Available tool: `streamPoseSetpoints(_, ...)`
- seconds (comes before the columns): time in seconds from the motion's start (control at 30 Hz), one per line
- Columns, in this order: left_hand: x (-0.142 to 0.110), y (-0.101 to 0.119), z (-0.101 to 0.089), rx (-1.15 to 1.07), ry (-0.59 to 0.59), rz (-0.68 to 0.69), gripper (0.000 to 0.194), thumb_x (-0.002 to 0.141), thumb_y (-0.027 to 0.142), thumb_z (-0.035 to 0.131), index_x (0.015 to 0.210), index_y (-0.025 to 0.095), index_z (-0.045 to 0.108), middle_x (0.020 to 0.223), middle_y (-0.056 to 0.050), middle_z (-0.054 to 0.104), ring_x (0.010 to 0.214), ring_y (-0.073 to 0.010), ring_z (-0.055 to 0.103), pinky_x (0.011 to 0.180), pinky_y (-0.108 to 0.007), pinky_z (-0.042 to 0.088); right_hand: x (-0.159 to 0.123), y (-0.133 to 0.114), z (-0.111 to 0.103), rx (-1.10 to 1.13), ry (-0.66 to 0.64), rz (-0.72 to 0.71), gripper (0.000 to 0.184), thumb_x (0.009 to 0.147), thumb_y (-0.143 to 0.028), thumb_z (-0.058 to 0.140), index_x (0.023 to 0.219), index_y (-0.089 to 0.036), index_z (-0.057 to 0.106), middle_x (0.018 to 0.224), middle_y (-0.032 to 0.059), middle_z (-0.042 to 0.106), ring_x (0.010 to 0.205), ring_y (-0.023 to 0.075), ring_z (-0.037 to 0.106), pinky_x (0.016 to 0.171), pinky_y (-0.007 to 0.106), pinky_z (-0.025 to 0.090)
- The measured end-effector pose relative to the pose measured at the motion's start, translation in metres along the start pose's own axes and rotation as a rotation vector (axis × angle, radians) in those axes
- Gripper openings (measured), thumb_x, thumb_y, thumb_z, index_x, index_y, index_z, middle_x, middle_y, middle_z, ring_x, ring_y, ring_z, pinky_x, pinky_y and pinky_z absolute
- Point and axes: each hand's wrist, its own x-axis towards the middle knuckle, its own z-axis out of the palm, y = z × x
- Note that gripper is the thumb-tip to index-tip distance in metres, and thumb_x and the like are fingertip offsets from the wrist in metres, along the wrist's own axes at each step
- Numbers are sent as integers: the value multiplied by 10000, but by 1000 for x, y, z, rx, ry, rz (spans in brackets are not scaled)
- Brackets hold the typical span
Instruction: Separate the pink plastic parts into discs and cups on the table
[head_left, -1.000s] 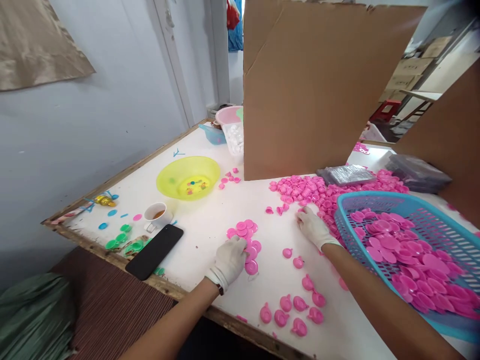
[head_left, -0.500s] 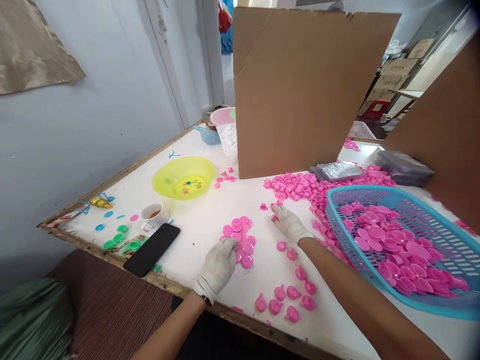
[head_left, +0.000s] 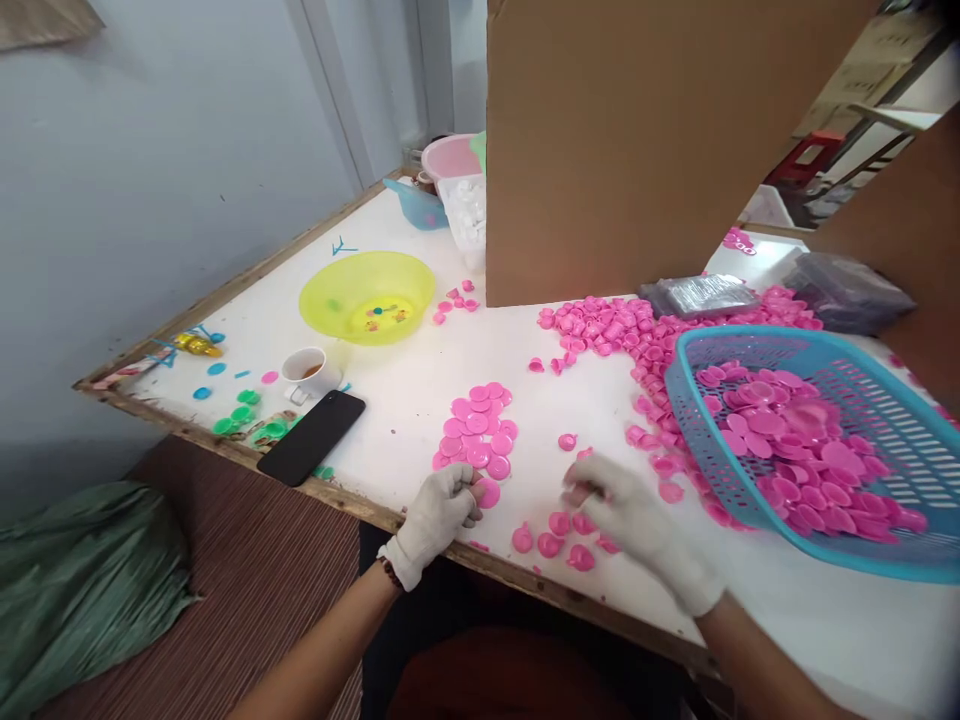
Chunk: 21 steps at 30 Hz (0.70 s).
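Both my hands wear white gloves. My left hand (head_left: 439, 508) is curled closed at the near edge of a cluster of flat pink discs (head_left: 477, 432), pinching one disc. My right hand (head_left: 626, 510) is blurred by motion; it hovers just above a few pink knobbed caps (head_left: 551, 540) near the table's front edge, fingers drawn together with something pink at the tips. A heap of pink caps (head_left: 607, 330) lies further back. A blue basket (head_left: 892, 400) on the right holds many pink discs.
A tall cardboard panel (head_left: 630, 150) stands at the back. On the left are a yellow bowl (head_left: 367, 300), a white cup (head_left: 309, 370), a black phone (head_left: 311, 437) and small green and blue caps (head_left: 240, 415). The wooden table edge (head_left: 352, 505) runs in front.
My right hand has pulled back from the pink heap toward the front edge, over the knobbed caps. My left hand has stayed by the discs. The view has tilted down.
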Motion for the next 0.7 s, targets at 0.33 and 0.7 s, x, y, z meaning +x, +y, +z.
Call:
streamPoseSetpoints(0.33, -5, 11, 4, -187, 24, -45, 194, 732, 311, 573, 757, 147, 472, 626, 32, 515, 536, -86, 549, 505, -215, 470, 20, 5, 55, -368, -183, -69, 107, 804, -212, 492, 804, -200, 598, 811, 24, 595, 785, 157, 531, 697, 292, 374)
streamPoseSetpoints(0.7, 19, 32, 29, -161, -50, -108, 85, 797, 233, 473, 810, 150, 485, 608, 2, 569, 491, -110, 586, 458, -226, 483, 47, -2, 39, 255, -324, 337, 137, 763, -194, 436, 626, -180, 435, 555, -38, 501, 460, 66, 492, 425, 171, 352)
